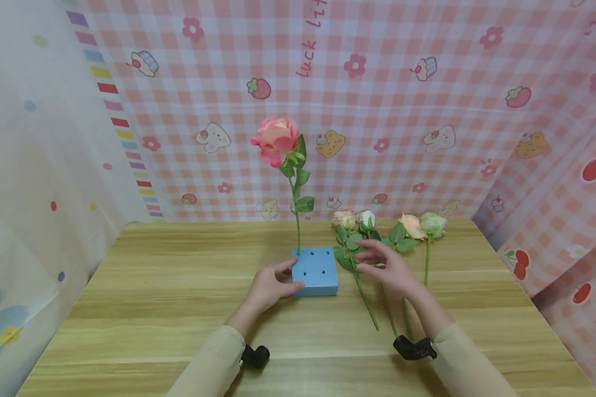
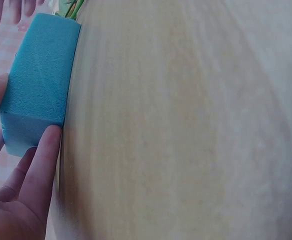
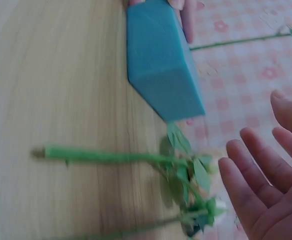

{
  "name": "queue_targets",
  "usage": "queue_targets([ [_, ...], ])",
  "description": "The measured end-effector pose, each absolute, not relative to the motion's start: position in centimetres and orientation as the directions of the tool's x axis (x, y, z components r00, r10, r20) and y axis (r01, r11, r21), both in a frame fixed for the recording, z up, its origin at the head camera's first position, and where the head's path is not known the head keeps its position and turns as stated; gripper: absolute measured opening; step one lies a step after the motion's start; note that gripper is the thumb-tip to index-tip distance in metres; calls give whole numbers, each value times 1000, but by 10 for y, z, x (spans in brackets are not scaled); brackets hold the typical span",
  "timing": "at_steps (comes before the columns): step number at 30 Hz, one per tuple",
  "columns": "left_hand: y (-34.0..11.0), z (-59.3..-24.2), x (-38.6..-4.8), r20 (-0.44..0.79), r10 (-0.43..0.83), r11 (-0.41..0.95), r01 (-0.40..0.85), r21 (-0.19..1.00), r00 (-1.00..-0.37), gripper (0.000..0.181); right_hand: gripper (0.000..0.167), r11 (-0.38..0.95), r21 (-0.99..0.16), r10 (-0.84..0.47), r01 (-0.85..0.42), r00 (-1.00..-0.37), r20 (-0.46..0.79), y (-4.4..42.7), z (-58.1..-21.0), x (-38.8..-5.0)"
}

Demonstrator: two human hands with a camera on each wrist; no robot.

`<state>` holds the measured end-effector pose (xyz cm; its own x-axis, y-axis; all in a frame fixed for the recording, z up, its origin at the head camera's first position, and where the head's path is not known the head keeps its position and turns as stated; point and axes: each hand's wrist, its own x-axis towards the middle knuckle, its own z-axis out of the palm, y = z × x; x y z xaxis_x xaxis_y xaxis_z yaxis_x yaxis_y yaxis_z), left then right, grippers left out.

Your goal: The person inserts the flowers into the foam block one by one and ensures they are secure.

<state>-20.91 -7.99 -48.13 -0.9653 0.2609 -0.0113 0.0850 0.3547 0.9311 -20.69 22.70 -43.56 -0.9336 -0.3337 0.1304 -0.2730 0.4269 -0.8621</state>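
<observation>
A blue foam block (image 1: 314, 264) with several small holes in its top sits on the table. One pink rose (image 1: 276, 140) stands upright in the block's back left corner. My left hand (image 1: 268, 286) grips the block's left side, its thumb near the front corner and fingers toward the back; the left wrist view shows fingertips against the foam block (image 2: 41, 70). To the right, my right hand (image 1: 384, 267) hovers over the lying flowers with fingers spread and nothing held. In the right wrist view a green stem (image 3: 101, 155) lies beside the hand, apart from its fingers.
Several flowers lie at the right: a cream rose (image 1: 345, 219), a white rosebud (image 1: 366, 219), a peach rose (image 1: 411, 226) and a pale green rose (image 1: 432, 224), stems toward me. A checked curtain (image 1: 288, 66) hangs behind the wooden table (image 1: 179, 309).
</observation>
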Motion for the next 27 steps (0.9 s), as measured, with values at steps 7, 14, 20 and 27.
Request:
queue_targets([
  [7, -80, -482, -210, -9, 257, 356, 86, 931, -966, 64, 54, 469, -850, -327, -239, -941, 84, 258, -431, -194],
  [14, -80, -482, -210, -9, 262, 344, 84, 935, -965, 64, 58, 474, -865, -298, -164, -954, 18, 287, -428, -182],
  [20, -80, -480, -209, -26, 254, 347, 66, 935, -967, 64, 61, 463, -880, -281, -108, -959, -30, 305, -433, -176],
  [27, -80, -479, -208, -31, 247, 355, 61, 933, -968, 64, 65, 436, -898, -227, -65, -973, -40, 312, -449, -171],
])
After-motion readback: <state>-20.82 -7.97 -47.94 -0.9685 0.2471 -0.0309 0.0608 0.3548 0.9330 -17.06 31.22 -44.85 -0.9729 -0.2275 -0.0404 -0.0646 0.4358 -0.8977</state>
